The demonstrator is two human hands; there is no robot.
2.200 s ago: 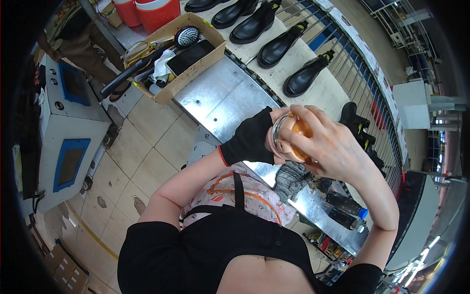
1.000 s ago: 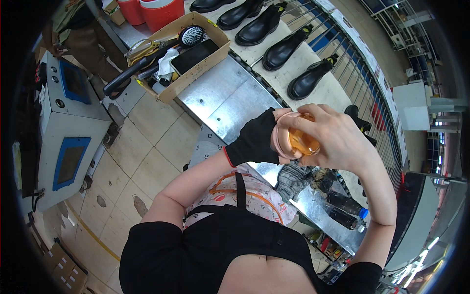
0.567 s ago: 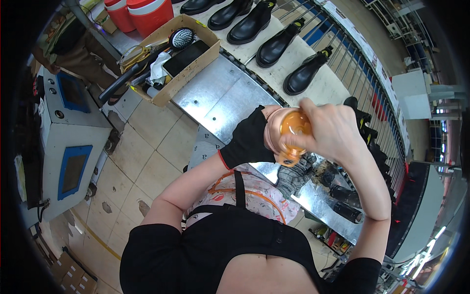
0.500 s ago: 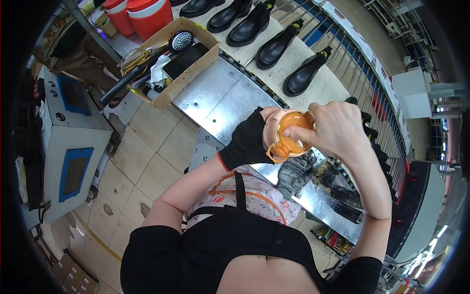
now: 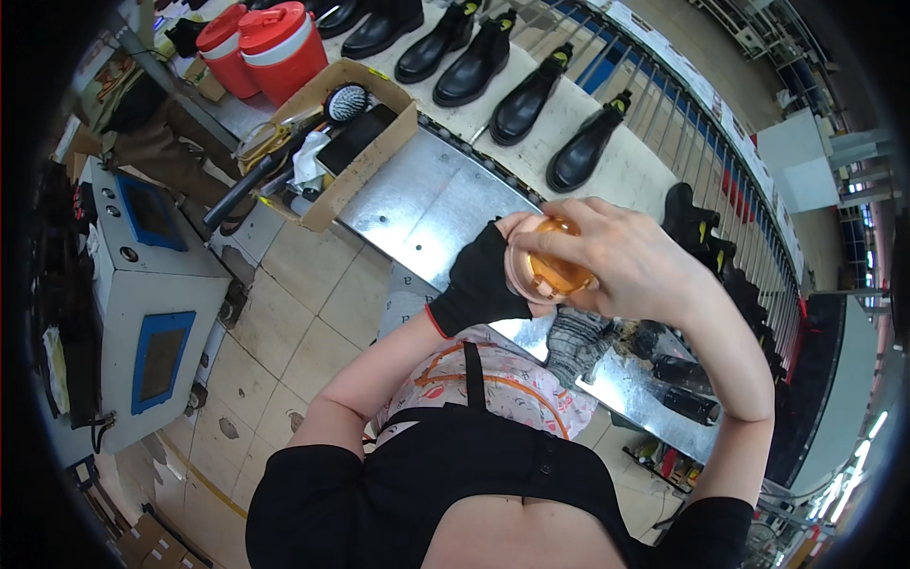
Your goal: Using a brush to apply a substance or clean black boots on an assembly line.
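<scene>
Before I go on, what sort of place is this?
Probably a shoe factory: black boots stand in a row on a long pale worktop, and a boxy machine stands at left.

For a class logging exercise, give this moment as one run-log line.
left hand: part-gloved, holds container | right hand: bare, grips orange top | nearby: grey knitted item, black boots

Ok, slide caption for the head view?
Right hand on the orange lid of a bottle in the black-gloved left hand, near a row of black ankle boots.
</scene>
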